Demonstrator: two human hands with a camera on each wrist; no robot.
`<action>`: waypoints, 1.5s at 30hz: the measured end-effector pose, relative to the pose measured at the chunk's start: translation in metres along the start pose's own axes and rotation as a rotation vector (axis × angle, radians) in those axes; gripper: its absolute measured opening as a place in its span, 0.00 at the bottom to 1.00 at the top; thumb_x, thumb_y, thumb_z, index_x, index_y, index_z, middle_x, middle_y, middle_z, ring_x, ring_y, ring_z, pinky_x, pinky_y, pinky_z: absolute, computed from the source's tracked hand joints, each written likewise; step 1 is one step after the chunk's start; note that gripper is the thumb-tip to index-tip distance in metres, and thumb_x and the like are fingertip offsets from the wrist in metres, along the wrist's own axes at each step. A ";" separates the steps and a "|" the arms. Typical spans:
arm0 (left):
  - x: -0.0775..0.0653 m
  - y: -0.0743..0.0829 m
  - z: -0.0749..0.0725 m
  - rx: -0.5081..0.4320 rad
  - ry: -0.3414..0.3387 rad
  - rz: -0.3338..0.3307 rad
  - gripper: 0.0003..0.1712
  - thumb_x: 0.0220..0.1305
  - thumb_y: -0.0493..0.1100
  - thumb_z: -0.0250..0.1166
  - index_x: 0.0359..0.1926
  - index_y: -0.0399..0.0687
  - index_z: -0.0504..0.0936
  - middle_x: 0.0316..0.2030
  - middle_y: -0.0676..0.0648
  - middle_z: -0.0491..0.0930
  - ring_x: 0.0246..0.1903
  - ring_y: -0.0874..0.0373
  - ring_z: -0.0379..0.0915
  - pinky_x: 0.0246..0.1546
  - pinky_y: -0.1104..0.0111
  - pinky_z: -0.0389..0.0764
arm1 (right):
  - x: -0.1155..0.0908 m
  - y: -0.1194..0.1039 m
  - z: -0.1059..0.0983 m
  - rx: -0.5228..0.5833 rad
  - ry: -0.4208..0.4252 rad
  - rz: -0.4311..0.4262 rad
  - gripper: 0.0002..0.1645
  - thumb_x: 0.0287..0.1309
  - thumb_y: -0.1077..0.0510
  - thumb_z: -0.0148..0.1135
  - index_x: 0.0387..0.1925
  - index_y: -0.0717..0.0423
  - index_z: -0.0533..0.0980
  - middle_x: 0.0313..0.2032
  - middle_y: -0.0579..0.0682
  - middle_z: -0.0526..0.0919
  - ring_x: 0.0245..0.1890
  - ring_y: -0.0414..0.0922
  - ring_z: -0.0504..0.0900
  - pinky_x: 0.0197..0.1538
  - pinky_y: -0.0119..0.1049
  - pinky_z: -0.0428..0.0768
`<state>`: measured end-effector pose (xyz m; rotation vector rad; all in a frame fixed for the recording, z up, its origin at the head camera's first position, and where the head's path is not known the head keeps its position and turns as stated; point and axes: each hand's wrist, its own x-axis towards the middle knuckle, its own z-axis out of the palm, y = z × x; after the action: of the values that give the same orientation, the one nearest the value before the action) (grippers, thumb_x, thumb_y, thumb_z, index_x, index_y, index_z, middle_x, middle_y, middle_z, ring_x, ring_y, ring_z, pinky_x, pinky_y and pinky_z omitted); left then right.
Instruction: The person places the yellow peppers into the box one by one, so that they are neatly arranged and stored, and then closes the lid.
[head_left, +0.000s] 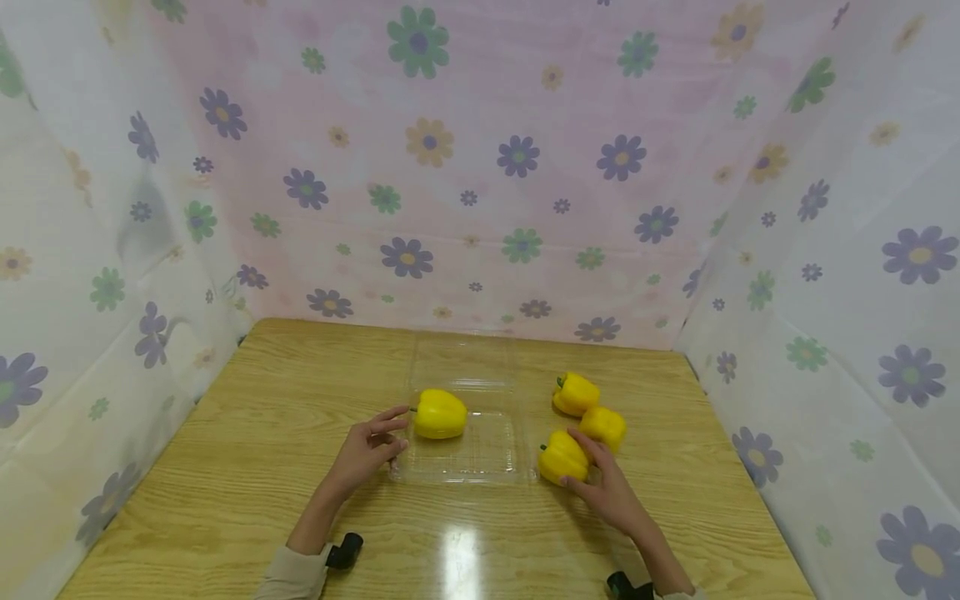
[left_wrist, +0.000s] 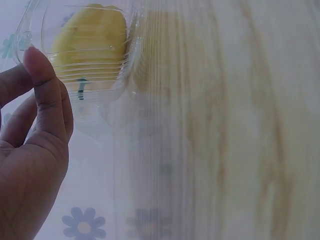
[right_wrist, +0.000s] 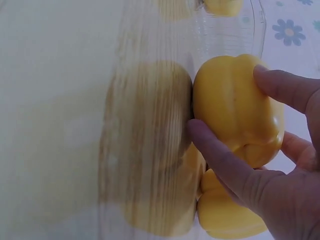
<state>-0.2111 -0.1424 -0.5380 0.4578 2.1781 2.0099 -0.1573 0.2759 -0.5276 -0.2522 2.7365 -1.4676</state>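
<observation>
A clear plastic container sits in the middle of the table, its lid laid back behind it. One yellow bell pepper lies on its side in the container's left half, stem to the left. My left hand is at the container's left edge; in the left wrist view the thumb tip presses at the rim, fingers bent beside it. To the right of the container, my right hand grips a second yellow bell pepper, thumb and fingers on opposite sides of it.
Two more yellow bell peppers, a near one and a far one, lie together just behind my right hand. Flower-patterned sheets enclose the wooden table at the back and on both sides.
</observation>
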 end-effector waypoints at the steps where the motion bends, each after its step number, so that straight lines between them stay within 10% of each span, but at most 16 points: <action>1: 0.000 0.000 0.000 0.001 0.002 -0.001 0.24 0.69 0.33 0.65 0.63 0.25 0.76 0.74 0.36 0.63 0.38 0.50 0.79 0.28 0.71 0.83 | 0.000 0.000 0.000 0.009 0.001 0.001 0.48 0.60 0.56 0.73 0.77 0.53 0.61 0.71 0.60 0.65 0.68 0.58 0.67 0.66 0.62 0.69; 23: -0.001 0.001 0.001 -0.023 -0.003 0.005 0.23 0.70 0.31 0.64 0.63 0.23 0.75 0.74 0.35 0.62 0.37 0.52 0.79 0.28 0.71 0.83 | -0.003 0.007 -0.004 -0.010 0.011 -0.087 0.43 0.62 0.54 0.72 0.75 0.54 0.64 0.70 0.58 0.68 0.68 0.59 0.67 0.65 0.65 0.69; 37: -0.002 0.002 0.002 -0.030 0.000 -0.004 0.23 0.70 0.31 0.64 0.63 0.23 0.75 0.74 0.35 0.62 0.36 0.55 0.78 0.28 0.72 0.83 | -0.003 0.012 -0.002 -0.047 0.096 -0.139 0.40 0.64 0.53 0.70 0.75 0.46 0.66 0.69 0.49 0.70 0.64 0.36 0.68 0.62 0.35 0.73; 45: -0.001 0.001 0.002 -0.019 0.002 0.000 0.24 0.70 0.32 0.64 0.63 0.24 0.75 0.74 0.35 0.63 0.37 0.49 0.78 0.28 0.72 0.83 | -0.004 0.008 -0.001 0.126 0.083 -0.118 0.40 0.66 0.57 0.68 0.75 0.42 0.64 0.71 0.53 0.65 0.65 0.55 0.67 0.52 0.35 0.83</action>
<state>-0.2101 -0.1411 -0.5376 0.4539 2.1584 2.0305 -0.1545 0.2817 -0.5341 -0.3622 2.7203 -1.7107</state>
